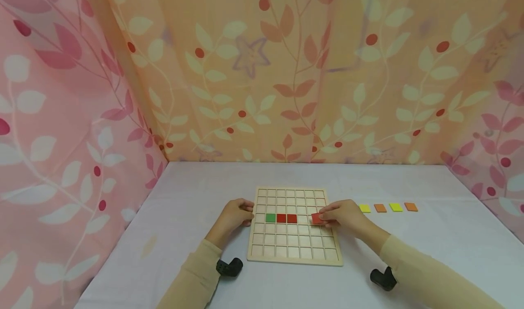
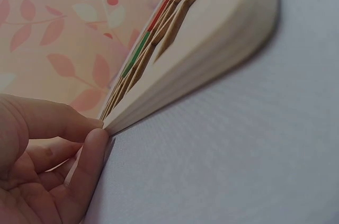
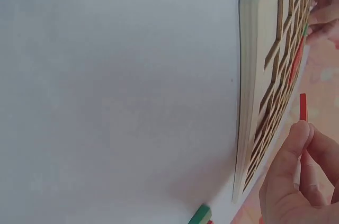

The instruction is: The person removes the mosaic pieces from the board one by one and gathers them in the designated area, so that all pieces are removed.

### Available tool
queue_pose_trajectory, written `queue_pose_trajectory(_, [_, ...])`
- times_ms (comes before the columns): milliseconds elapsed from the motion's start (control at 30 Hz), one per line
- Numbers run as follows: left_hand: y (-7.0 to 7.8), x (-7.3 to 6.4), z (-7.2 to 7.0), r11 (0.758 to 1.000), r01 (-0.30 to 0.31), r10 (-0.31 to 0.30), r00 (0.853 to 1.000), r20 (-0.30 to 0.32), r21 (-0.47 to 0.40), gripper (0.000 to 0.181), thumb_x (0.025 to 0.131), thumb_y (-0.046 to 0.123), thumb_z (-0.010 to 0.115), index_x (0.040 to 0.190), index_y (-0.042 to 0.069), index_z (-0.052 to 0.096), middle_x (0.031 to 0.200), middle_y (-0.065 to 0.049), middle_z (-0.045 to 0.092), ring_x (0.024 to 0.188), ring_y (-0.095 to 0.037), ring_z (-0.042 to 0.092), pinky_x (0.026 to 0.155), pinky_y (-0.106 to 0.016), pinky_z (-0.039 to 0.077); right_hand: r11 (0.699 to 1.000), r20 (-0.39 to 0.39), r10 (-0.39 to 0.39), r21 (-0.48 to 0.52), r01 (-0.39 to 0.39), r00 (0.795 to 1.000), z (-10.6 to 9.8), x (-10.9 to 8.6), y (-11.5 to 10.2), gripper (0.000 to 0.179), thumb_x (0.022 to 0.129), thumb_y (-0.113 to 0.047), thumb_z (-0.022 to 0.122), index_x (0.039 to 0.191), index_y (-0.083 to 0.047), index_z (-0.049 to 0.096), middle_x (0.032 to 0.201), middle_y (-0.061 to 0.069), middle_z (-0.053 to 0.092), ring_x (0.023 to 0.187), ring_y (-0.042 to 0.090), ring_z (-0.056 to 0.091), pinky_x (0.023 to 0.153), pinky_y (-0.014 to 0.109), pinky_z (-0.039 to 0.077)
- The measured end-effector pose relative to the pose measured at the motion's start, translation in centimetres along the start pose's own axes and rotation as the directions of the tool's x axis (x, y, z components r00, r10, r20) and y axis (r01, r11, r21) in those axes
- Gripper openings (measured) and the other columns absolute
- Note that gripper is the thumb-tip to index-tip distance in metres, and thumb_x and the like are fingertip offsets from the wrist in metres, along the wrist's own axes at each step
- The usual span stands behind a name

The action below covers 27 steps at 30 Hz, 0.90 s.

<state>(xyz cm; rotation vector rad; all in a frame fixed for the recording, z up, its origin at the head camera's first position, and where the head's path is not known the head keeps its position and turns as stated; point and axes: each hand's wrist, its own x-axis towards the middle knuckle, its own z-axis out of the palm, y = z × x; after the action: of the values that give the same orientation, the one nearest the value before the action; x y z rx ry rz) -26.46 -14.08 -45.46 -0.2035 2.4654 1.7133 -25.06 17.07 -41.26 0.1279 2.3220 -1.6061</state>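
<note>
A square wooden grid board (image 1: 292,258) lies flat, with a green tile (image 1: 270,218) and two red tiles (image 1: 286,218) side by side in one row of its cells. At the board's left edge, my left hand (image 1: 235,218) holds the rim between thumb and finger, which the left wrist view shows close up. Over the right part of that same row, my right hand (image 1: 344,215) pinches another red tile (image 3: 303,106) between thumb and fingertips. In the right wrist view this tile is held on edge, above the board's surface.
Right of the board, yellow tiles (image 1: 395,207) and orange tiles (image 1: 410,207) lie in a row on the white tabletop (image 1: 196,181). Another green tile (image 3: 199,214) rests on the table near the board. Patterned curtains (image 1: 229,72) enclose the back and sides.
</note>
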Motion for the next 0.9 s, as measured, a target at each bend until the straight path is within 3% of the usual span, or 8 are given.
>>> queue_pose_trajectory(167, [-0.2,0.0,0.1,1.0,0.004,-0.004,1.0,0.0,0.004,0.033,0.082,-0.006,0.068,0.114,-0.003,0.066,0.093,-0.009,0.063,0.07,-0.012,0.059,0.06,-0.021,0.057,1.0,0.006,-0.01,0.011,0.01,1.0,-1.6,-0.7,0.5,0.031,0.086,-0.006,0.073,0.111,0.012,0.068,0.081,0.002,0.072,0.065,0.007,0.066,0.065,0.022,0.06])
queue_pose_trajectory(367, [-0.3,-0.1,0.0,1.0,-0.005,0.005,1.0,0.013,-0.011,0.032,0.083,-0.007,0.067,0.115,-0.003,0.067,0.093,-0.009,0.063,0.07,-0.012,0.059,0.059,-0.021,0.056,0.998,-0.026,0.005,-0.055,-0.006,1.0,-3.2,-1.2,1.2,0.033,0.088,-0.012,0.073,0.114,0.008,0.069,0.088,0.002,0.074,0.068,0.007,0.067,0.067,0.022,0.059])
queue_pose_trajectory(600, [-0.3,0.0,0.0,1.0,-0.014,0.014,1.0,0.019,-0.018,0.033,0.083,-0.007,0.067,0.116,-0.004,0.066,0.094,-0.01,0.064,0.07,-0.012,0.059,0.059,-0.022,0.056,1.0,-0.028,0.005,-0.013,-0.005,1.0,-4.9,-1.4,1.9,0.034,0.088,-0.01,0.073,0.114,0.011,0.068,0.086,0.0,0.074,0.07,0.006,0.067,0.069,0.022,0.06])
queue_pose_trajectory(900, [-0.4,0.2,0.0,1.0,-0.012,0.013,1.0,0.009,-0.024,0.032,0.082,-0.008,0.067,0.114,-0.004,0.067,0.092,-0.009,0.064,0.067,-0.011,0.058,0.058,-0.021,0.056,0.998,-0.077,0.04,-0.051,-0.044,0.996,-6.9,-1.8,2.7,0.039,0.089,-0.017,0.073,0.119,0.007,0.068,0.089,0.001,0.073,0.072,0.011,0.066,0.069,0.022,0.059])
